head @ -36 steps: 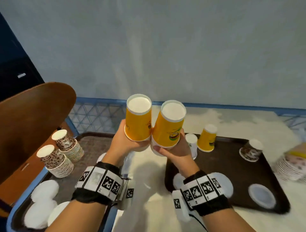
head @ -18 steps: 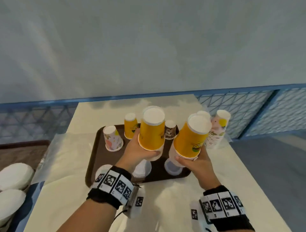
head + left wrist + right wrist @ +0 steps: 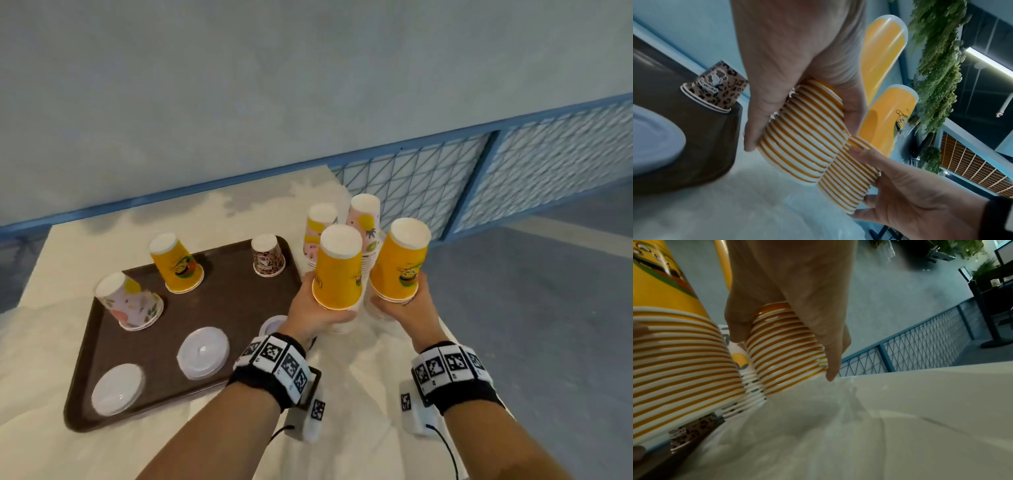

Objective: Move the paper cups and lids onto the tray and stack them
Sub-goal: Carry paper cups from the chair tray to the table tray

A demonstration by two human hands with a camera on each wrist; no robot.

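My left hand (image 3: pixel 317 310) grips a nested stack of upside-down yellow paper cups (image 3: pixel 339 270) by its lower rims. My right hand (image 3: pixel 406 308) grips a second yellow stack (image 3: pixel 399 263) beside it. Both stacks hang just past the right edge of the brown tray (image 3: pixel 222 305), low over the table. In the left wrist view the thumb and fingers wrap the ribbed rims (image 3: pixel 807 133). The right wrist view shows the same hold on the other stack (image 3: pixel 785 353). On the tray stand a yellow cup (image 3: pixel 176 263), a floral cup stack (image 3: pixel 128 301), a leopard-print cup (image 3: pixel 267 255) and three white lids (image 3: pixel 203 353).
Two stacks of pink patterned cups (image 3: pixel 364 219) stand on the cream table (image 3: pixel 61 260) right behind the held stacks. A blue mesh railing (image 3: pixel 428 185) runs along the table's far side, and the grey floor (image 3: pixel 548 308) drops off to the right.
Both hands have carried the yellow stacks rightward, from over the tray to beyond its right edge, and lower. My view has swung so the tray lies to the left.
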